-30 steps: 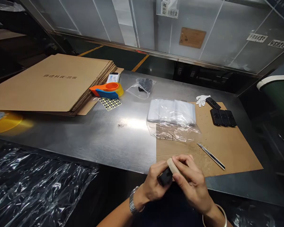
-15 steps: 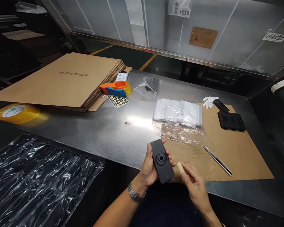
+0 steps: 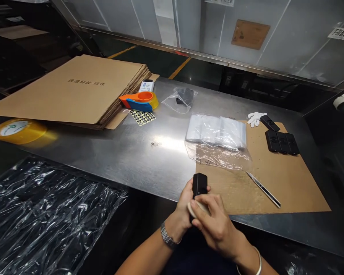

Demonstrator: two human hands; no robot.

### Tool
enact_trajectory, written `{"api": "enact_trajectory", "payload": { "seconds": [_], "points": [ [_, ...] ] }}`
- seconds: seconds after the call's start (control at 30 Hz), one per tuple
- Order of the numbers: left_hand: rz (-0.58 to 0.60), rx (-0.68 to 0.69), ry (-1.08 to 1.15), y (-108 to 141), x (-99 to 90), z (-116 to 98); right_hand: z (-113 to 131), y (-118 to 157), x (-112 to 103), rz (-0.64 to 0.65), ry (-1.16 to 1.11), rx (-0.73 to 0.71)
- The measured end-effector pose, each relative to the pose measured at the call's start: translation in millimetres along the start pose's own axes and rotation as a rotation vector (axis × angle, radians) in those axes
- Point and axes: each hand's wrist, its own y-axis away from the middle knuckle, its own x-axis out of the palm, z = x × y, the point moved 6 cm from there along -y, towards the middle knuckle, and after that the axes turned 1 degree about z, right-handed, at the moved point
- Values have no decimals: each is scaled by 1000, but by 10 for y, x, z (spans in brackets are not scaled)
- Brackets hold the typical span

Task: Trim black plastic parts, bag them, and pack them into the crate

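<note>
In the head view, my left hand is wrapped round a black rectangular case, which is turned so a narrow side faces up. Over its near half, my right hand pinches a small cream-coloured pad and holds it against the case. My right fingers cover much of the pad and the lower part of the case. Both hands are just in front of the table's near edge.
Cardboard carries a craft knife, several black cases and plastic bags. A white glove lies behind. Leftward are a tape dispenser, stickers, stacked cardboard and a tape roll.
My right hand has moved left with the pad, bringing it onto the case. My left hand has turned the case from its broad face to a narrow side.
</note>
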Motion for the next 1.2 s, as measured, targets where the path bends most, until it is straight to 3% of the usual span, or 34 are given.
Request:
{"api": "enact_trajectory", "payload": {
  "seconds": [0.1,0.23,0.33,0.43,0.6,0.7,0.8,0.93,1.07,1.2],
  "points": [
    [-20,-52,91,-43,-33,-16,-18,122,47,-18,-85,44],
    [-7,-43,203,-61,-5,-8,-124,258,65,-133,-120,157],
    [-72,108,214,-49,-30,-84,-121,313,103,-173,-134,185],
    [-150,311,151,-11,-71,-207,-25,327,134,-180,-106,107],
    [-246,387,25,28,-186,-279,-37,454,115,-180,77,5],
    [-231,371,-40,43,-252,-298,-353,629,62,-230,134,119],
    [-101,301,-5,31,-232,-263,-830,794,5,-291,304,355],
    [36,150,30,15,-136,-137,-1335,885,-92,-248,515,550],
    [151,-3,30,39,-3,5,-1600,1031,-440,-300,609,681],
    [252,-4,42,93,99,38,-1798,1287,-790,-303,686,843]
  ]
}}
